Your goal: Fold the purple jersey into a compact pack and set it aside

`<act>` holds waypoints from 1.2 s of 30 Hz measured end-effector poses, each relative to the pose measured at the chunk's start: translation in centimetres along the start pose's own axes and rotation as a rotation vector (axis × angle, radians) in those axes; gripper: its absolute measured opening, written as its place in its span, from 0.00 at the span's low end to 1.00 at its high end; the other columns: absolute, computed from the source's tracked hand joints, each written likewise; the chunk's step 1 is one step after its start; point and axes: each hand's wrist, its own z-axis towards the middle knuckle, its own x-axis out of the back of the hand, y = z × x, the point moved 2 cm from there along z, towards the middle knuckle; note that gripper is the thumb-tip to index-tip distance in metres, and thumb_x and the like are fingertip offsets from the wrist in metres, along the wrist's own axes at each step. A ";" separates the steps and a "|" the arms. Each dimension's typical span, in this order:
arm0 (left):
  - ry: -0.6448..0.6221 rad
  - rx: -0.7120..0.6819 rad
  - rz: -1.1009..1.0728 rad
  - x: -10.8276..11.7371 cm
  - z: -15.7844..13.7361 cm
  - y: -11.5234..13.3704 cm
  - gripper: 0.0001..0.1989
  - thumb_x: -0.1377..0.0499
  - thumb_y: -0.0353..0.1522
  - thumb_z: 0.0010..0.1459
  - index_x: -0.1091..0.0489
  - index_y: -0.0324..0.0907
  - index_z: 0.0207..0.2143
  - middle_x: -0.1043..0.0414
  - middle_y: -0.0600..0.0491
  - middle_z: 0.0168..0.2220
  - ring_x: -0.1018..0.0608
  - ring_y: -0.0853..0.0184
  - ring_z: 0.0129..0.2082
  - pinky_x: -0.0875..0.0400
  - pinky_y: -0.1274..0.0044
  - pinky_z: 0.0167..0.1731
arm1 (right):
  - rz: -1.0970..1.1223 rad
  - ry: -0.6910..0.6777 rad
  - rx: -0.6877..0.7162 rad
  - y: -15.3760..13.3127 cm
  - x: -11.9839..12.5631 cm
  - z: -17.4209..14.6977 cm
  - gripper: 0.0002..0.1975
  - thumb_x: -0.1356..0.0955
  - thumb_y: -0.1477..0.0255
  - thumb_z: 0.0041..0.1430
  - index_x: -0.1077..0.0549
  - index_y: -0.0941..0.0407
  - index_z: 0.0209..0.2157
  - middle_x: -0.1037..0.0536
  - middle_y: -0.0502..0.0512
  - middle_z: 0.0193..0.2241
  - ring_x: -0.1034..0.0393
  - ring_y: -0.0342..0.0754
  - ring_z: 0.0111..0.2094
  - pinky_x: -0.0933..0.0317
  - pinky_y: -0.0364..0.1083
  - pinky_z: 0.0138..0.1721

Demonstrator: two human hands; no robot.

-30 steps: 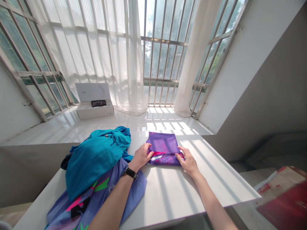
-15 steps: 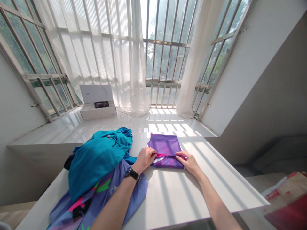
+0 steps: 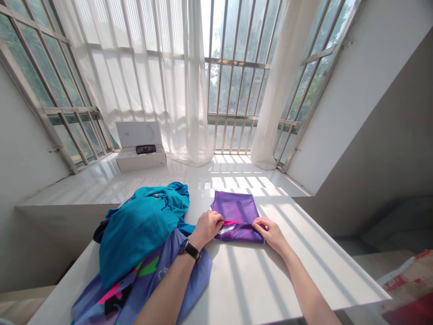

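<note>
A purple garment, folded into a flat rectangle, lies on the white table. Its near part is turned up, showing a pink and white patch along the fold. At the left end of that fold, my left hand pinches the cloth between thumb and fingers; a black watch is on that wrist. My right hand has its fingers closed on the right end of the same fold. The exact grip under the fingertips is partly hidden.
To the left lie a crumpled teal garment and a violet printed garment partly beneath it. An open white box holding a dark device stands on the windowsill. A paper bag is at the lower right.
Both hands keep hold of the purple garment's fold, with hardly any movement on the cloth. The whole view has shifted slightly, so everything sits a little further right and lower.
</note>
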 end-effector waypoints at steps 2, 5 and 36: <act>0.003 -0.007 0.005 0.0 0.0 0.0 0.10 0.43 0.31 0.66 0.20 0.46 0.37 0.20 0.52 0.39 0.23 0.62 0.42 0.29 0.74 0.44 | -0.001 0.008 -0.001 -0.1 0.0 0.0 0.24 0.31 0.46 0.57 0.23 0.53 0.25 0.19 0.59 0.33 0.26 0.52 0.35 0.36 0.48 0.35; 0.001 -0.017 0.016 0.0 0.0 0.0 0.11 0.43 0.32 0.66 0.20 0.46 0.36 0.20 0.52 0.38 0.23 0.62 0.41 0.30 0.74 0.44 | 0.002 0.026 -0.012 0.0 0.0 0.0 0.27 0.31 0.43 0.56 0.24 0.54 0.23 0.20 0.59 0.32 0.27 0.52 0.33 0.36 0.47 0.33; 0.010 -0.151 0.097 0.5 -0.5 3.7 0.11 0.47 0.34 0.71 0.25 0.45 0.43 0.24 0.49 0.43 0.24 0.61 0.43 0.32 0.71 0.45 | -0.164 0.052 0.030 -0.1 0.7 -0.5 0.24 0.31 0.45 0.56 0.19 0.51 0.28 0.19 0.60 0.35 0.25 0.56 0.39 0.32 0.52 0.41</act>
